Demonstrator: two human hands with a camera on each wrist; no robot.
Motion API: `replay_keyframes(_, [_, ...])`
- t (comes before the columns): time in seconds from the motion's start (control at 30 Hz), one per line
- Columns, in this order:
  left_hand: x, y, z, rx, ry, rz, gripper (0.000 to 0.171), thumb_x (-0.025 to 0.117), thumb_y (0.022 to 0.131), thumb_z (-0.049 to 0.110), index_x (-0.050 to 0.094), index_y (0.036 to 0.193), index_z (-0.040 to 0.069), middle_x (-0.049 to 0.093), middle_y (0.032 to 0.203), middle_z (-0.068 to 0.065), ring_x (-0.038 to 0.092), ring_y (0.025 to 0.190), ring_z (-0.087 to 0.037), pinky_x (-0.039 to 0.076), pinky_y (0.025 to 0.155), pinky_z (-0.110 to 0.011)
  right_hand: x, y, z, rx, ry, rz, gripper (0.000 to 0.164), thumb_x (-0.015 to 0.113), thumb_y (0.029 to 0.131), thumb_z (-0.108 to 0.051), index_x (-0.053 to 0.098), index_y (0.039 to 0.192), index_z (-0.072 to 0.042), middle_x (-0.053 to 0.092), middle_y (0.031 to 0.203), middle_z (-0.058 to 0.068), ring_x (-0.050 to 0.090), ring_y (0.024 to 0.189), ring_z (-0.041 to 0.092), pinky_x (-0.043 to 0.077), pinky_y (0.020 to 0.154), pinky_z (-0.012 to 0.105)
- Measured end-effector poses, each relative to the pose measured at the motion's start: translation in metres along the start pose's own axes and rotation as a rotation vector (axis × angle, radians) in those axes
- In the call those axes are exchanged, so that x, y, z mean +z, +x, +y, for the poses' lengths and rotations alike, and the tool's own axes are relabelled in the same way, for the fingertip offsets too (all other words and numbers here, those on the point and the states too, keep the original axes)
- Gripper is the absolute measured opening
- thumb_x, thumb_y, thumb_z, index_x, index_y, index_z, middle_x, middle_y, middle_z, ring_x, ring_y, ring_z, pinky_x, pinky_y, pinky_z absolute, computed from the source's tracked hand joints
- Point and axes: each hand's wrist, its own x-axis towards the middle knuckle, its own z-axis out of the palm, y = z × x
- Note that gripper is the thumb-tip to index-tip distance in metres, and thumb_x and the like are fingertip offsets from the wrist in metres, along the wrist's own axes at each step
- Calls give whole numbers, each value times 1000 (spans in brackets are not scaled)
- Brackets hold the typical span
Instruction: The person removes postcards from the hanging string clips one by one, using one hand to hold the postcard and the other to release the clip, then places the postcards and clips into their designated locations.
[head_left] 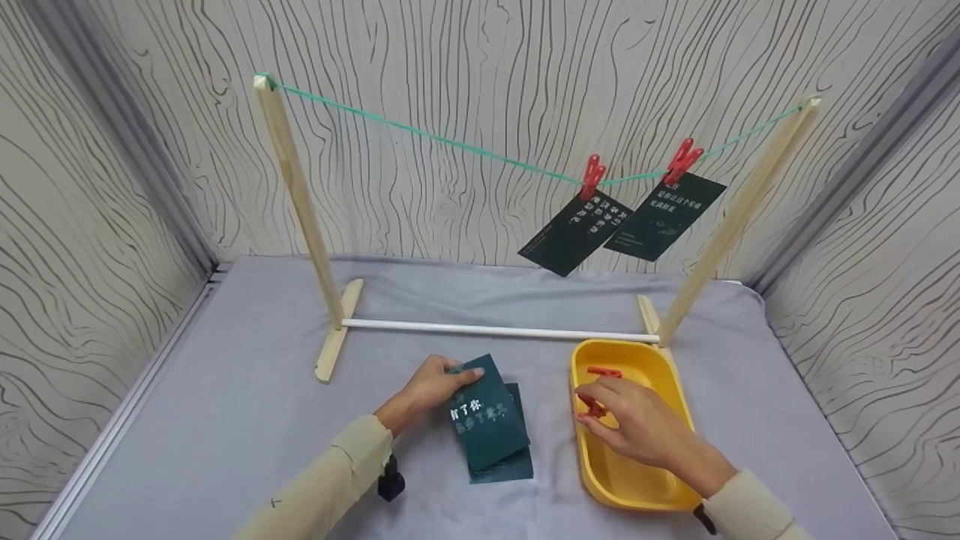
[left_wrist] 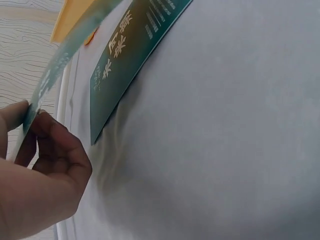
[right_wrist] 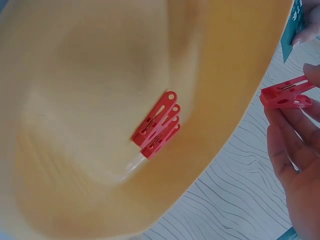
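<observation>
My left hand (head_left: 433,386) pinches a dark green card (head_left: 491,420) with white lettering between thumb and fingers. Beneath it a second green card (head_left: 512,471) lies on the cloth; the left wrist view shows that lower card (left_wrist: 117,65) apart from the held one. My right hand (head_left: 637,420) is over the left side of a yellow basin (head_left: 611,491), a red clothespin (right_wrist: 286,94) pinched between thumb and fingers. Inside the basin the right wrist view shows two more red clothespins (right_wrist: 157,122) lying side by side.
A green string (head_left: 450,141) sags between two wooden posts (head_left: 296,187) joined by a white rod (head_left: 495,330). Red clothespins (head_left: 592,177) hold two dark cards (head_left: 664,217) on its right half. Patterned panels (head_left: 465,45) enclose the back and sides.
</observation>
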Motion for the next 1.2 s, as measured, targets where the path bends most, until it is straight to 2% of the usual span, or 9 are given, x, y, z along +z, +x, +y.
replay_keyframes(0.1, [4,-1,-2,-25,7,-26,29,70,89,39,74,83,11,66,69,6,55,64,-9,40,61,-23,1,-3,1,22,12,-65,37,70,90,-41,65,121,-23,69,112,-9,63,101,9,57,93,37])
replay_keyframes(0.27, [9,-1,-2,-11,22,-77,27,71,89,39,77,92,13,73,77,4,63,69,-8,47,65,-22,3,-7,3,52,0,-165,38,66,92,-43,64,124,-23,68,116,-8,63,104,14,55,95,41])
replay_keyframes(0.4, [10,-1,-1,13,73,-87,27,72,88,41,77,87,14,70,73,6,59,68,-9,44,65,-23,4,-8,4,10,-26,-143,34,70,90,-37,65,120,-20,69,110,-6,64,98,13,56,91,40])
replay_keyframes(0.5, [12,-1,1,28,78,-108,27,71,88,40,77,83,14,66,69,7,55,65,-8,41,62,-23,4,-8,5,-15,-49,-111,30,73,88,-32,67,115,-19,69,104,-6,63,93,13,57,87,38])
replay_keyframes(0.67, [15,-1,1,23,61,-149,26,73,87,38,76,81,13,65,67,7,53,60,-7,39,58,-23,4,-9,7,37,-37,-177,32,74,87,-31,68,116,-19,70,110,-3,65,98,17,56,92,42])
replay_keyframes(0.77, [17,-1,0,16,67,-148,26,73,87,38,75,80,13,67,67,5,56,60,-8,42,58,-23,4,-10,9,67,-29,-224,32,75,86,-30,69,117,-20,69,112,-1,64,99,18,55,94,44])
replay_keyframes(0.93, [18,0,0,28,96,-147,25,73,88,37,74,79,14,68,67,4,58,60,-8,45,58,-23,5,-11,14,79,-4,-311,27,77,85,-23,70,110,-18,68,100,-4,57,82,9,57,84,37])
replay_keyframes(1.07, [19,2,-1,89,179,-132,24,72,89,36,73,78,14,62,64,6,52,58,-8,40,56,-24,7,-10,16,125,28,-405,24,76,86,-21,71,109,-17,68,98,-4,54,79,7,56,83,38])
replay_keyframes(1.2, [18,6,-2,142,267,-99,25,71,90,35,69,74,16,55,63,7,49,61,-9,38,57,-26,10,-11,16,183,40,-456,22,75,86,-19,71,107,-18,67,95,-6,53,78,9,56,85,39])
